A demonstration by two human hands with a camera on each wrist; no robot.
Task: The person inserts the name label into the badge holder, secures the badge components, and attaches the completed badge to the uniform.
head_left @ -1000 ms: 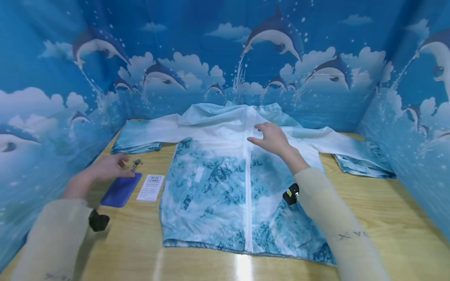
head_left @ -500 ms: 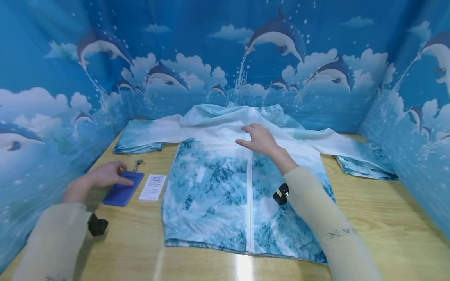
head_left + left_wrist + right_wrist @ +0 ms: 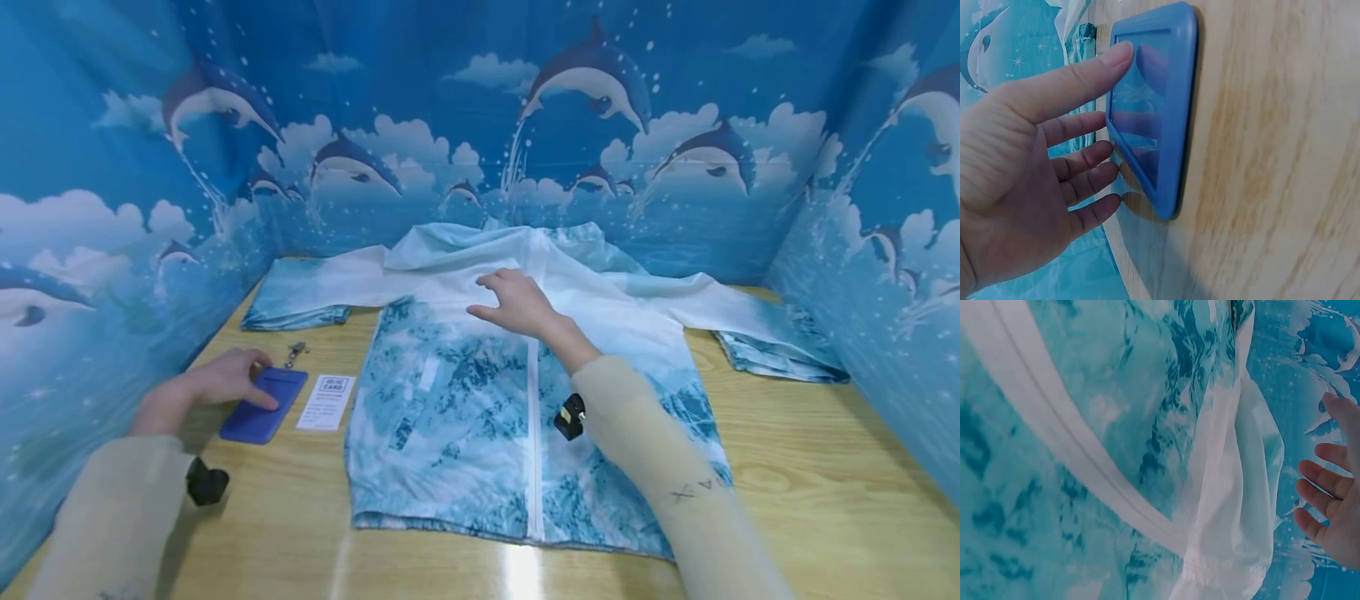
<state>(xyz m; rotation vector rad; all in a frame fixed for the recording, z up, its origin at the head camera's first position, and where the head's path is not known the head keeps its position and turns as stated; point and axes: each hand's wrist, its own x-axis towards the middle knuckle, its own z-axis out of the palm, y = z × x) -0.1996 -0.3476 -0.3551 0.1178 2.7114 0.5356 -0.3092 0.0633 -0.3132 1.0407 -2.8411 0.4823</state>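
Observation:
A blue card holder [image 3: 255, 422] lies flat on the wooden table at the left, a small metal clasp [image 3: 296, 353] at its far end. My left hand [image 3: 223, 379] is at its left side. In the left wrist view the thumb reaches over the holder's clear window [image 3: 1138, 94], and the loosely bent fingers [image 3: 1094, 182] are along its edge; contact is unclear. A white printed card [image 3: 326, 403] lies right of the holder. My right hand [image 3: 517, 304], fingers spread and holding nothing, hovers above the chest of a blue-and-white zip jacket [image 3: 442, 408].
The jacket is spread across the middle of the table [image 3: 270, 533], its left sleeve [image 3: 300, 292] and right sleeve [image 3: 772, 333] stretched out to the sides. A dolphin-print curtain [image 3: 465, 108] encloses the back and both sides. A black wrist camera [image 3: 570, 417] sits on the right sleeve cuff.
My right hand has moved left across the jacket's chest. My left hand has come slightly nearer, its thumb now further over the card holder. Holder, card and jacket lie as before.

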